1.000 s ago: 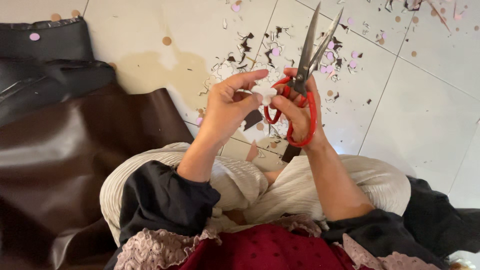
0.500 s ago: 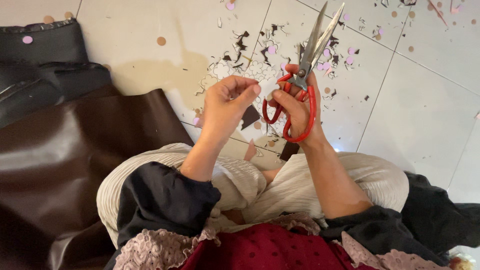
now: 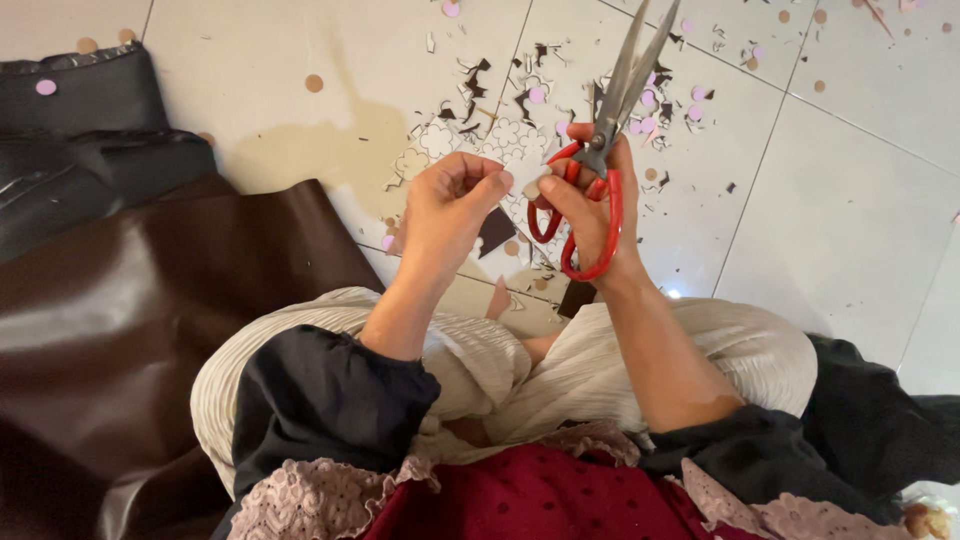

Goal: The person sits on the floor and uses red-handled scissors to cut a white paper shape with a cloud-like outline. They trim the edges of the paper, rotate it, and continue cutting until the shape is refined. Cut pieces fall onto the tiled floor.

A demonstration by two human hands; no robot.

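Scissors (image 3: 605, 150), red-handled, held upright in right hand (image 3: 585, 205) above tiled floor (image 3: 840, 230).
Blades slightly parted, pointing away. Right grip clamped through the handles. Left hand (image 3: 450, 205) just beside, fingertips pinched together; anything pinched between them too small to tell. Cut scraps (image 3: 520, 120) scattered below; brown leather sheet (image 3: 150, 330) at left.

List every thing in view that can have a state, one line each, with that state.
scissors: red handles held in the right hand, blades slightly apart, tips pointing away from the person.
right hand: closed around the scissor handles.
left hand: fingertips pinched together beside the scissors; what they hold is too small to tell.
brown leather sheet: lying draped on the floor.
black leather: folded, in a pile.
cut scraps: scattered loose on the tile floor.
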